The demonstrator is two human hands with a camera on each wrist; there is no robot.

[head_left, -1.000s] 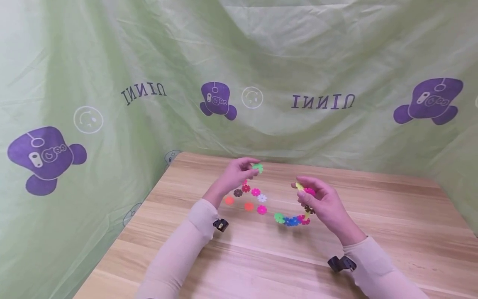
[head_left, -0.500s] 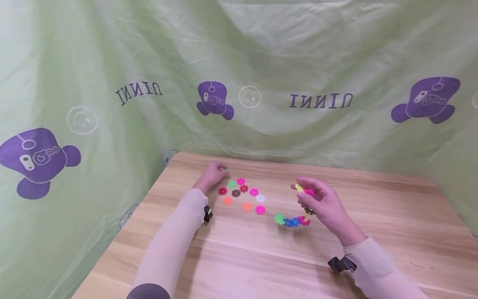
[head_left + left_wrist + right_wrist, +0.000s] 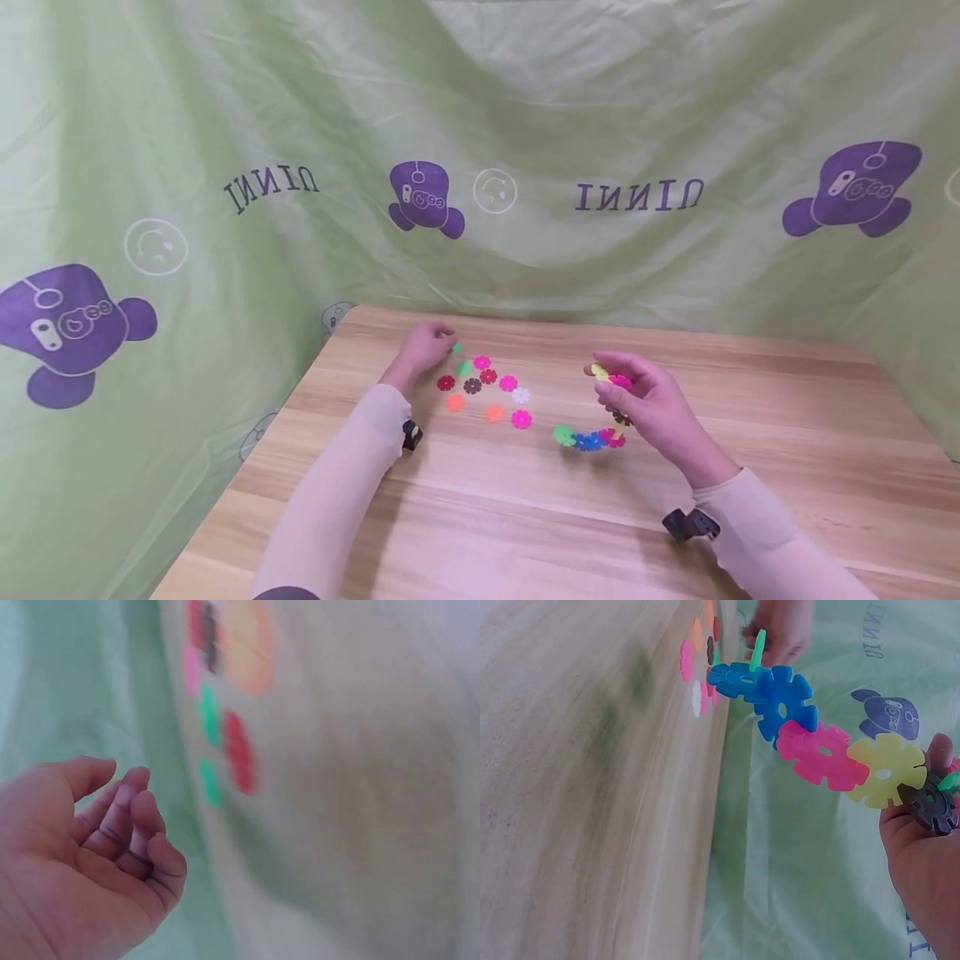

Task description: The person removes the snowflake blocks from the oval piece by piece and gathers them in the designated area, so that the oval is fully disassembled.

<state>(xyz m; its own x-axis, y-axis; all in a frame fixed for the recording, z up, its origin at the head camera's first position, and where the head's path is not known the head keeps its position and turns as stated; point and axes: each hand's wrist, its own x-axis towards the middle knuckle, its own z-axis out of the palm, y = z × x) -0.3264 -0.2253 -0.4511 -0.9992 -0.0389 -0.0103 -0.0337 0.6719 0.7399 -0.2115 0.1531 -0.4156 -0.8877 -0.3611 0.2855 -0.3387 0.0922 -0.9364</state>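
My right hand (image 3: pixel 660 404) pinches the upper end of a chain of interlocking plastic snowflake discs (image 3: pixel 588 442). The chain hangs and curves toward the left, with yellow, pink, dark brown, blue and green pieces; a green disc (image 3: pixel 758 651) ends it. Part of the chain is hidden behind the fingers. At the far left of the table, my left hand (image 3: pixel 426 348) has loosely curled fingers and, in the left wrist view, nothing between them. Just beside its fingertips lies a loose green disc (image 3: pixel 457 347), with another green disc (image 3: pixel 465 367) close by.
Several loose discs lie flat on the wooden table (image 3: pixel 465 517) between the hands, among them a white disc (image 3: pixel 521 395), an orange disc (image 3: pixel 495 413) and a brown disc (image 3: pixel 472 386). A green printed curtain (image 3: pixel 525 267) hangs behind the table and down its left side.
The left hand has moved left from mid-table with a green disc and let it go near the far left edge. The right hand has kept its hold on the chain, nearly still.
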